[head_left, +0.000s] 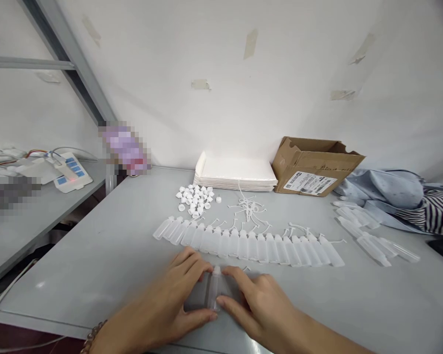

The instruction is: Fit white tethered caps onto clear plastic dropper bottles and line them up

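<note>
A small translucent plastic bottle [214, 289] lies on the grey table between my two hands, its neck pointing away from me. My left hand [173, 295] is pinched on its left side, index finger by the neck and thumb near the base. From the right, my right hand [262, 302] grips it with index finger at the neck and thumb lower down. Just beyond the hands, several similar bottles [236, 244] lie side by side in a curved row, with thin white straps at many of their necks. A small white strap piece [246, 269] rests near my right index finger.
Behind the row are a heap of white caps [195, 199] and a tangle of white straps [249, 209]. White padded envelopes [236, 172] and an open cardboard box [312, 167] stand against the wall. Loose bottles [372, 246] and blue cloth [386, 196] lie right.
</note>
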Demonstrator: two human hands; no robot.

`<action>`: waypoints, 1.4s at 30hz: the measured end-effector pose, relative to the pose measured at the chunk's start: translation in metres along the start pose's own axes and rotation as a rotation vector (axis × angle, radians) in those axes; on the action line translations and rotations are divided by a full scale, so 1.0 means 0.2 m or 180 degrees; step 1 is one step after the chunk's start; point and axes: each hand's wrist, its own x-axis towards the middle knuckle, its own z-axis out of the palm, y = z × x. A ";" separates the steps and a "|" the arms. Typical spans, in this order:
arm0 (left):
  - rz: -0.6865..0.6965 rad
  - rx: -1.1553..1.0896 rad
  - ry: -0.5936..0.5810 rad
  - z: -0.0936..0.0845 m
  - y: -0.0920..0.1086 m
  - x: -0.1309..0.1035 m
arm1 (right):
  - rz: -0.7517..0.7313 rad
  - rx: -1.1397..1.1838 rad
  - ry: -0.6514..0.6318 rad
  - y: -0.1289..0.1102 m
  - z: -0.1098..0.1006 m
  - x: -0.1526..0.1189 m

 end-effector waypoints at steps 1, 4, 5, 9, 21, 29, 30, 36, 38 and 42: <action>0.0043 -0.0003 0.0035 0.00 0.00 0.00 | -0.0024 -0.0024 0.0030 0.00 0.00 0.00; 0.0126 0.0002 0.0087 0.00 -0.01 0.00 | -0.0090 -0.0045 0.0115 0.00 0.01 -0.01; 0.0120 0.0012 0.0075 0.00 -0.01 0.00 | -0.0111 -0.0044 0.0143 0.00 0.00 -0.01; 0.0080 0.0090 0.0048 0.00 -0.01 0.01 | -0.0032 0.0031 0.0085 0.01 -0.01 0.00; 0.0029 0.0360 0.0176 0.01 -0.01 0.00 | 0.0128 0.0044 -0.0195 0.00 -0.04 0.02; 0.0046 0.0495 0.0220 0.04 -0.03 0.00 | 0.0062 -0.0008 -0.0144 0.00 -0.04 0.02; 0.0023 0.0513 0.0238 0.04 -0.04 -0.01 | 0.0056 -0.0027 -0.0143 0.00 -0.04 0.02; -0.0103 0.0518 0.0256 0.08 -0.06 -0.03 | 0.0020 -0.0245 -0.0133 -0.01 -0.03 0.01; -0.0122 0.0509 0.0249 0.08 -0.06 -0.03 | -0.0018 -0.0291 -0.0102 -0.01 -0.03 0.01; -0.0173 0.0527 0.0260 0.08 -0.06 -0.02 | -0.0095 -0.0351 0.0009 0.00 -0.04 0.00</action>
